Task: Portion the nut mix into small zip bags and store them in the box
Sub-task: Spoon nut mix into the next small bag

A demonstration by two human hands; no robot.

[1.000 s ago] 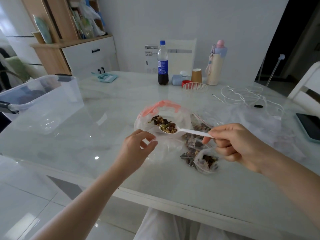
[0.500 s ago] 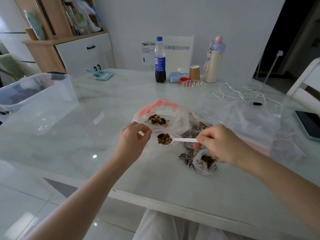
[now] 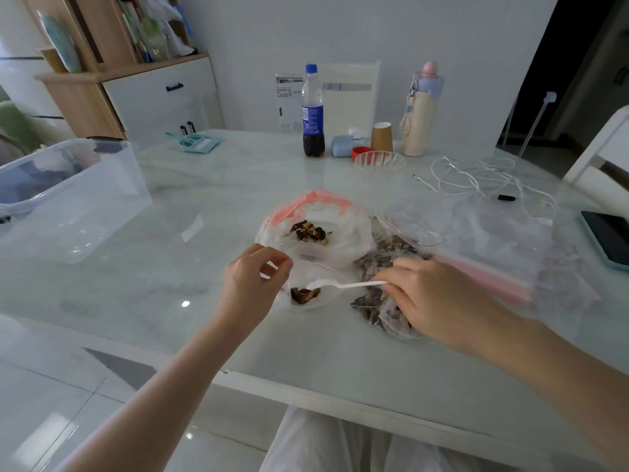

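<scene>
Now — spoon [image 3: 343,285] inside small bag [image 3: 315,294]

hands [image 3: 253,279]: 2 | spoon [image 3: 343,285]: 1 | storage box [image 3: 68,195]: 1 | soda bottle [image 3: 312,112]: 1 | paper cup [image 3: 382,137]: 1 | flask [image 3: 420,110]: 1 | phone [image 3: 607,238]: 1

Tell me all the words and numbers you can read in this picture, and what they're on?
None can be read.
Blue label on the cola bottle: white print, too blurred to read.
White sheet behind the bottle: lines of small print, too small to read.
Books on the shelf: spines too blurred to read.
Paper cup, pastel flask, phone: no writing visible.
</scene>
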